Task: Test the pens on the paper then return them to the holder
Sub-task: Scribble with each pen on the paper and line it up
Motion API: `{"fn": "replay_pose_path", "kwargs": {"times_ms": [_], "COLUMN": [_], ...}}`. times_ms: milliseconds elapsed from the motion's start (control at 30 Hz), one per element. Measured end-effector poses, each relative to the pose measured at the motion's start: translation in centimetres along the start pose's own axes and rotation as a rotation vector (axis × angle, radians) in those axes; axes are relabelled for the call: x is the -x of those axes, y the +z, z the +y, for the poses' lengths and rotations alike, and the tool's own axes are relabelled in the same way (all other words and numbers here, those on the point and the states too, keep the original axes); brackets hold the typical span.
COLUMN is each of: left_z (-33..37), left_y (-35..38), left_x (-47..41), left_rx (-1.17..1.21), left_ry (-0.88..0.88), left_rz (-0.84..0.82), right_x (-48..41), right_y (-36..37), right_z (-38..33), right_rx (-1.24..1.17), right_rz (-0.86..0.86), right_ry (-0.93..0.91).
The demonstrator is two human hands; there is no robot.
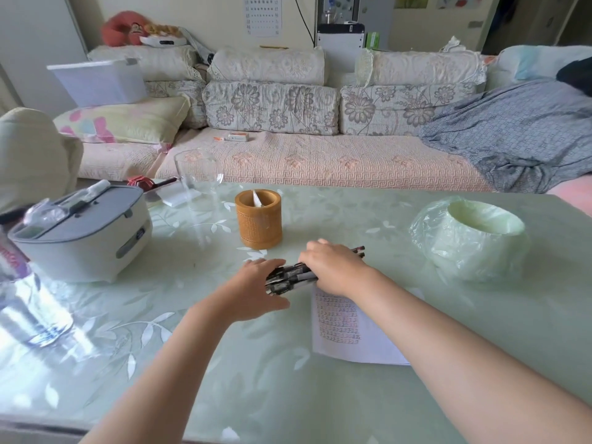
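A bundle of several black and white pens (290, 278) lies across the table (224, 363), just above a sheet of paper (346, 328) covered with rows of written marks. My right hand (333, 267) curls over the bundle's right half, with the pen tips sticking out beyond its fingers. My left hand (256, 290) cups the pens' left ends, fingers straight against them. The brown woven pen holder (259, 219) stands upright behind the hands, holding only a white slip.
A grey-lidded white box (83, 232) stands at the left, a clear glass (198, 181) behind it. A green bowl in a plastic bag (474, 238) sits at the right. A clear bottle (22, 302) stands at the near left. A sofa runs behind the table.
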State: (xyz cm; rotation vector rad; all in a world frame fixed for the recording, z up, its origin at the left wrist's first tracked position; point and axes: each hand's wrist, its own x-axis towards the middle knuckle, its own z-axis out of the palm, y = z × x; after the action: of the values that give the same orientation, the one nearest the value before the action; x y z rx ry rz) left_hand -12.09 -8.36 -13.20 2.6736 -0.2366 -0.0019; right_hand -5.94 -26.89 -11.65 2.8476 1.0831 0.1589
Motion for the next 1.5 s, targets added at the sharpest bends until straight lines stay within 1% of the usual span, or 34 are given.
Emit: {"fn": "replay_pose_path", "kwargs": {"times_ms": [100,167,267,400,500,600,667,800,867,967,1000,1100,1233,1333,1400,1467,1500], "left_z": [-1.7,-2.8,-4.5,-5.3,-5.3,-5.6,-5.7,-5.6,-5.3,-4.8,-4.7,-4.7,-5.1,-5.2,-5.1,-4.7,-4.5], "left_y": [-1.2,-1.5,-1.1,-0.4,0.3,0.8,0.9,0.9,0.8,0.5,0.5,1.0,0.9,0.5,0.1,-0.1,-0.1], "left_x": [2.7,4.3,6.0,7.6,8.3,8.6,8.6,8.7,9.0,9.5,9.7,10.0,9.9,9.9,10.0,10.0,9.9], "left_rx": [0.003,0.042,-0.004,-0.011,-0.038,-0.069,-0.076,-0.103,-0.104,-0.05,-0.068,-0.221,-0.278,-0.304,-0.296,-0.245,-0.21], "left_ry": [-0.104,-0.176,-0.187,-0.197,-0.216,-0.242,-0.251,-0.25,-0.243,-0.232,-0.206,-0.142,-0.22,-0.24,-0.231,-0.196,-0.173], "left_rz": [-0.127,-0.141,-0.084,-0.015,0.036,0.066,0.068,0.049,0.037,0.015,0.022,0.012,-0.055,-0.111,-0.135,-0.116,-0.097], "right_x": [-0.8,-1.2,-1.9,-2.3,-2.1,-1.1,-0.1,1.9,2.6,2.7,2.6,2.2,2.0,2.3,2.6,2.9,3.1], "right_y": [-0.3,-0.3,0.1,0.6,0.3,0.2,0.2,0.9,1.6,2.4,2.5,2.3,1.5,0.1,-0.8,-1.2,-1.2], "right_z": [-3.8,-5.9,-8.0,-9.3,-9.4,-9.0,-8.3,-6.9,-6.9,-7.6,-8.0,-8.9,-9.4,-8.1,-6.5,-4.9,-4.4], "right_rx": [0.029,0.049,0.026,-0.083,-0.18,-0.197,-0.199,-0.292,-0.292,-0.315,-0.323,-0.274,-0.254,-0.242,-0.25,-0.236,-0.222], "right_rz": [0.006,0.014,0.019,0.005,0.001,0.006,-0.034,-0.2,-0.248,-0.276,-0.266,-0.188,-0.115,-0.091,-0.08,-0.07,-0.069], "right_ry": [-0.068,-0.12,-0.157,-0.173,-0.159,-0.13,-0.078,0.034,0.044,0.011,-0.006,-0.075,-0.107,-0.055,0.037,0.107,0.111]}}
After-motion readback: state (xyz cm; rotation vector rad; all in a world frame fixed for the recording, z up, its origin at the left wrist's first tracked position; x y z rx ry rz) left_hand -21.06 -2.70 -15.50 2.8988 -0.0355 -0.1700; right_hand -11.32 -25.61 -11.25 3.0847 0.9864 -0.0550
